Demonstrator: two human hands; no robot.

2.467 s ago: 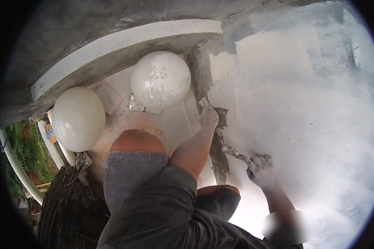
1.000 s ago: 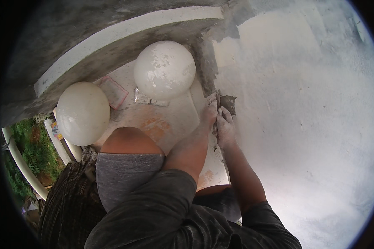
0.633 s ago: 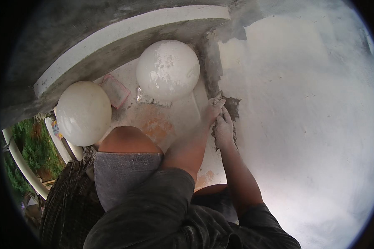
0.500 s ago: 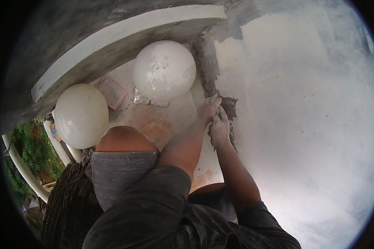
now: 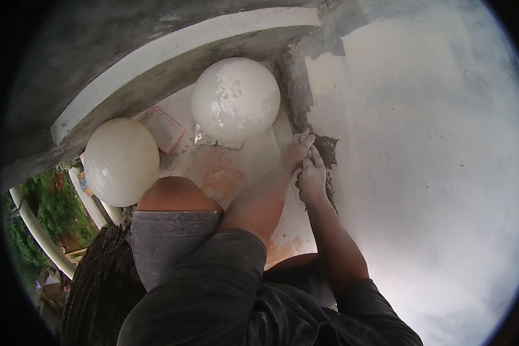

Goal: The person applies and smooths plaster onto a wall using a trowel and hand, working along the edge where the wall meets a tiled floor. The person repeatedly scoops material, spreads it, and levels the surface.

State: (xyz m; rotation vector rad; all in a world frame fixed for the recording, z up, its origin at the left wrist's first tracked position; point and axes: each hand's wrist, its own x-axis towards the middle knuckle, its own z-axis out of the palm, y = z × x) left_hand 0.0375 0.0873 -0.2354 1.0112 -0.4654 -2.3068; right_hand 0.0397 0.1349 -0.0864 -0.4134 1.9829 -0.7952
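Note:
Both hands are coated in whitish dust and meet beside the dark, rough patch (image 5: 328,151) at the edge of the pale wall (image 5: 421,161). My left hand (image 5: 298,150) is closed, its thumb and fingers pinched together. Just below it, my right hand (image 5: 312,183) has its fingers curled in, with a fingertip reaching up to the left hand. Whatever lies between the fingers is too small and hidden to make out.
Two large white balls stand to the left: a flaking one (image 5: 235,99) and a smoother one (image 5: 121,162). Between them lies a pink-edged clear packet (image 5: 165,130). A curved concrete ledge (image 5: 184,43) runs behind. My bent knee (image 5: 177,195) is close by. A curved pale rail (image 5: 39,230) borders greenery.
The whole view has shifted slightly, so everything sits a little further right. My hands stay together beside the dark patch, with only a small change in the fingers.

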